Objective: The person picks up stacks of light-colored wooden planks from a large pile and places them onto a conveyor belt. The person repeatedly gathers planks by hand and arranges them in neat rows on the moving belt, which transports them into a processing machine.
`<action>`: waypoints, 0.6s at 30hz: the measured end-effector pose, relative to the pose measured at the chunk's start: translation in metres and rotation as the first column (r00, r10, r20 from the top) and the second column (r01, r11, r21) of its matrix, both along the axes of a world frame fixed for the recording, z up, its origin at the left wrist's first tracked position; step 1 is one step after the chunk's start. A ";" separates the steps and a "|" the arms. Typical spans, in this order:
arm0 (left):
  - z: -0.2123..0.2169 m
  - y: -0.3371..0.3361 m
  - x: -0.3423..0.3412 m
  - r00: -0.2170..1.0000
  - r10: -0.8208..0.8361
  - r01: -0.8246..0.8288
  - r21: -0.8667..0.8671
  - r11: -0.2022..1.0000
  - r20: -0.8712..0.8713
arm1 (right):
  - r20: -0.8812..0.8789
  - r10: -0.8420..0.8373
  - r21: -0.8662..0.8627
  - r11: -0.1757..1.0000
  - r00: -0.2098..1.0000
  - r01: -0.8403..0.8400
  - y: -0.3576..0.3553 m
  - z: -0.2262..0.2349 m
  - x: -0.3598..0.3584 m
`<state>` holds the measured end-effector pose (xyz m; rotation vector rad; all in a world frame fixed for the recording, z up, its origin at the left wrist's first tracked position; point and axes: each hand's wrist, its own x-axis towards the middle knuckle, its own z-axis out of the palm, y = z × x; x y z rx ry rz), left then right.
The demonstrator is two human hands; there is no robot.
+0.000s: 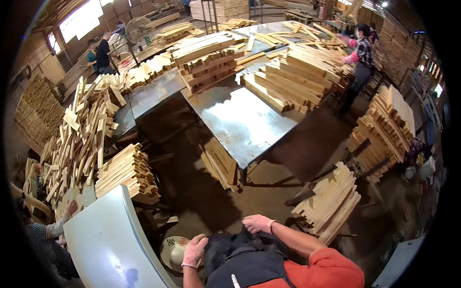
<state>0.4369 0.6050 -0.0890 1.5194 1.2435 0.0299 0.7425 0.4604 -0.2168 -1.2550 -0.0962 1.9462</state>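
My left hand (194,250), in a pale pink work glove, is closed at the left edge of the dark cloth (225,249) over my lap. Opposite it, my right hand (258,223) in a matching glove has its fingers curled on the far edge of the same cloth; its fingertips are partly hidden. No piece of wood is in either hand. Beside my left hand sits a round white object (174,250) with printed marks. A dark apron (252,269) covers my front over a red top, and a slim white item (235,281) sticks up from it.
Ahead stands a metal table (240,125) bearing stacked wooden strips (293,77). More strips are piled at left (86,134) and right (331,201). A pale panel (105,240) is near left. A co-worker (360,57) stands far right; another person's hand (71,208) shows at left.
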 end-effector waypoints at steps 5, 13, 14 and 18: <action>-0.052 0.081 0.034 0.991 -0.089 0.075 -0.129 0.989 -0.102 | 0.014 -0.257 -0.166 0.952 0.966 0.255 0.023 -0.046 0.041; -0.062 0.267 0.103 0.990 -0.117 0.118 0.019 0.993 -0.078 | 0.706 0.181 -0.248 0.969 0.685 -0.001 0.170 -0.047 0.105; -0.067 0.290 0.107 0.988 -0.118 0.119 0.010 0.993 -0.100 | 0.741 0.175 -0.202 0.979 0.648 -0.033 0.202 -0.032 0.114; -0.054 0.366 0.133 0.988 -0.131 0.137 0.067 0.988 -0.081 | 0.668 -0.020 -0.089 0.990 0.744 0.106 0.305 -0.044 0.144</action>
